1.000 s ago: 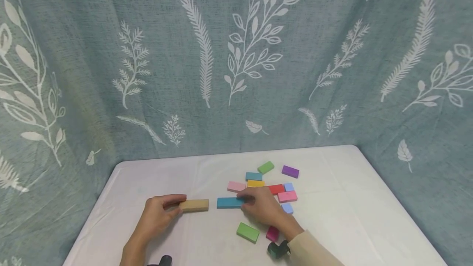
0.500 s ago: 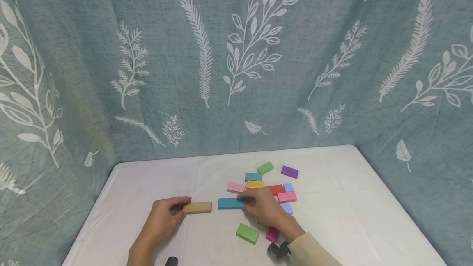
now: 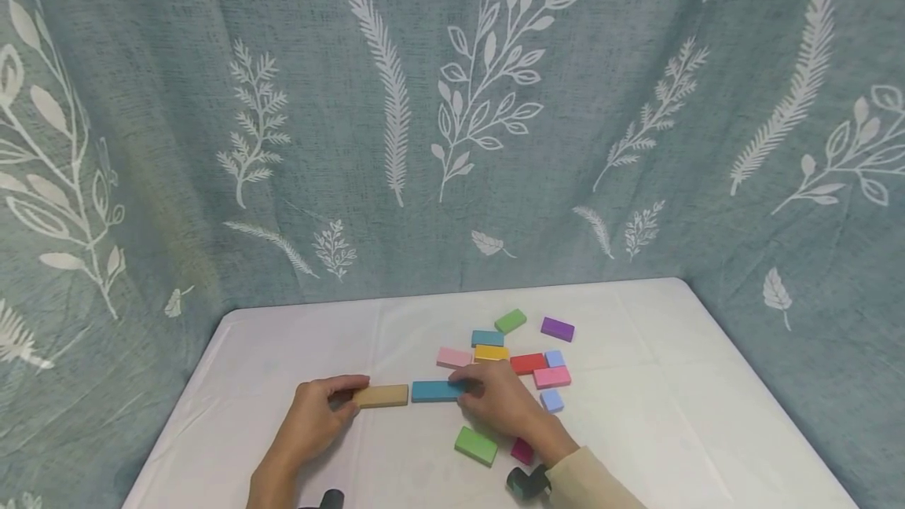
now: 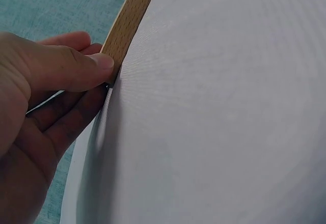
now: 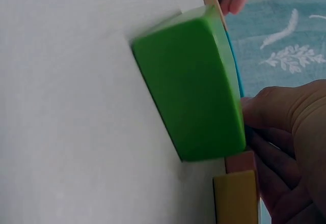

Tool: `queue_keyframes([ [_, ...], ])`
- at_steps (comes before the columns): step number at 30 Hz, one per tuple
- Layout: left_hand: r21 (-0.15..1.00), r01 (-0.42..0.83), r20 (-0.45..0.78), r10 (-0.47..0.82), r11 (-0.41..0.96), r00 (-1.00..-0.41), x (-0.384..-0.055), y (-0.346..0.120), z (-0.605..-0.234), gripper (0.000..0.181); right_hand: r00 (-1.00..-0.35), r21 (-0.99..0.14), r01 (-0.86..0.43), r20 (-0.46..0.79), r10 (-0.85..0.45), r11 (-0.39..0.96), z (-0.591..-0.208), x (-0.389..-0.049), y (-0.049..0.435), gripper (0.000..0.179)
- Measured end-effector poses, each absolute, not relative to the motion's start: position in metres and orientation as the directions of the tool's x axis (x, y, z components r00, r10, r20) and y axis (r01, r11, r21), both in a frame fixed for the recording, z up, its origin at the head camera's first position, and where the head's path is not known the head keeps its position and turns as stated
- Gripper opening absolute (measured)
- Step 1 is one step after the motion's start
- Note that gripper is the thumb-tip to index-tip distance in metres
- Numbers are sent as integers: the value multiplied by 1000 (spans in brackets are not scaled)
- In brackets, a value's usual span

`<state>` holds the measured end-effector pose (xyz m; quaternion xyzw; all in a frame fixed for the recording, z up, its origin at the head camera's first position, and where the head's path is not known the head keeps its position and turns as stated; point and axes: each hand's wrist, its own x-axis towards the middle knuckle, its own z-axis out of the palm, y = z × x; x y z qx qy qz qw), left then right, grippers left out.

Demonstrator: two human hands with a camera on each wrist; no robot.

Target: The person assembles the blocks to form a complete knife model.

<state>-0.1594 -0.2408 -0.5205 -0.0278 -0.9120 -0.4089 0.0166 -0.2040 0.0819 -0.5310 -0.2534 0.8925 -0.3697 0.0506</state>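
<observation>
My left hand (image 3: 318, 419) pinches the left end of a plain wooden block (image 3: 382, 396), thumb on the near side. Up close, the left wrist view shows the thumb against the grained edge of this block (image 4: 130, 25). To its right, my right hand (image 3: 498, 399) grips the right end of a long blue block (image 3: 433, 391). The two blocks lie end to end, roughly in line, with a thin gap between them. In the right wrist view a large green block (image 5: 191, 91) hides most of the blue one.
Behind the right hand lie pink (image 3: 454, 357), yellow (image 3: 491, 353), red (image 3: 527, 364) and purple (image 3: 558, 329) blocks, among several others. A green block (image 3: 476, 446) and a magenta block (image 3: 522, 451) sit nearer the front. A leaf-patterned curtain (image 3: 396, 258) hangs behind the white table (image 3: 297, 336).
My left hand has slid the wooden block to the right. My right hand has shifted the blue block slightly left in the last half second, and the gap between them has narrowed.
</observation>
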Motion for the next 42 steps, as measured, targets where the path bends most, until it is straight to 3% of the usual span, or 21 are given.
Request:
queue_keyframes([
  [29,762,57,46,33,646,-998,-160,-242,-519,39,-864,-686,-414,89,-496,598,-529,-202,73,35],
  [42,697,118,73,94,707,-993,-162,-238,-514,28,-862,-671,-425,96,-498,608,-529,-202,74,34],
])
